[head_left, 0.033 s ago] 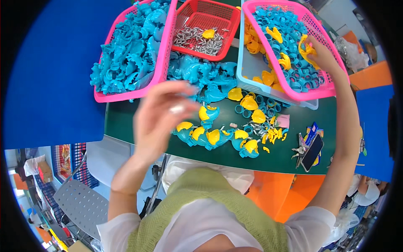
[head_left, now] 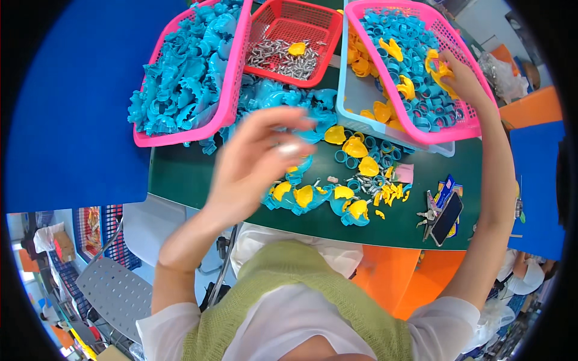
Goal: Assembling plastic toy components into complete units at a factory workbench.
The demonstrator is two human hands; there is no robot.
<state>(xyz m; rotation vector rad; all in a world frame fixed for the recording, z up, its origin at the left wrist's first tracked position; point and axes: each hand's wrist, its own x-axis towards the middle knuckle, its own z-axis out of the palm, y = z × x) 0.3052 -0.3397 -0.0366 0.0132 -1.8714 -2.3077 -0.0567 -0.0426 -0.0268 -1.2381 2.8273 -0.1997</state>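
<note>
My right hand (head_left: 460,79) reaches into the pink basket (head_left: 490,114) on the right, its fingers closed on a curved yellow plastic piece (head_left: 441,75). Under it lie many blue plastic rings (head_left: 428,113) and other yellow pieces (head_left: 406,88). Smeared by motion, my left hand (head_left: 256,159) hangs over the table with thumb and fingers apart. A pale, shiny spot shows at its thumb; I cannot make out what it is. Beside and partly behind this hand sit blue shells with yellow caps (head_left: 304,197) in a row.
A pink basket (head_left: 226,117) of blue shells stands at left, a red basket (head_left: 328,51) of metal pins behind. Loose blue shells (head_left: 271,99) lie between. A light-blue bin (head_left: 355,117) sits under the right basket. Keys (head_left: 428,215) and a phone (head_left: 447,219) rest at right.
My left hand has moved to the right, over the row of capped shells. My right hand has barely moved and still grips the yellow piece.
</note>
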